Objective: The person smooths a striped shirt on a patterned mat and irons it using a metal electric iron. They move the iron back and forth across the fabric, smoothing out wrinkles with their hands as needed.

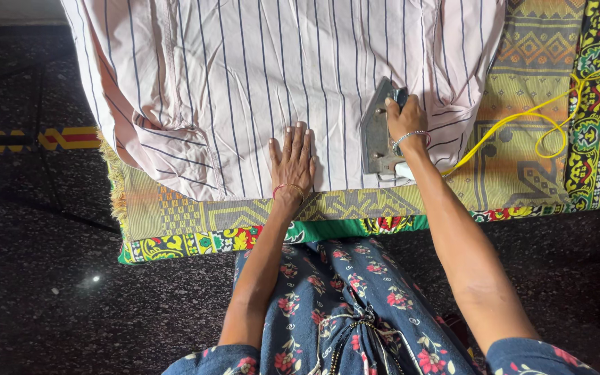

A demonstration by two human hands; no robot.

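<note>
- Two hands are at work in the head view, both on a pink shirt [258,83] with thin dark stripes.
- The shirt lies spread out on a patterned cloth [522,167] in yellow and green. The cloth covers the low surface in front of the person's knees.
- The left hand [292,161] lies flat and open on the shirt, fingers stretched out, near the shirt's bottom edge. It grips nothing; it only presses the shirt down.
- The right hand [405,119] is closed around the handle of a grey iron [378,139]. The iron sits on the shirt, just to the right of the flat hand.
- A yellow cord [522,121] runs from the iron across the cloth, off to the right of the shirt.
- The step in hand looks like pressing the lower part of the shirt smooth.
- I think the next move calls for a slow slide of the iron over the stripes while the flat hand keeps the shirt tight.
- The flat hand should stay out of the iron's way, since the two are close.
- The cord should stay off the shirt.
</note>
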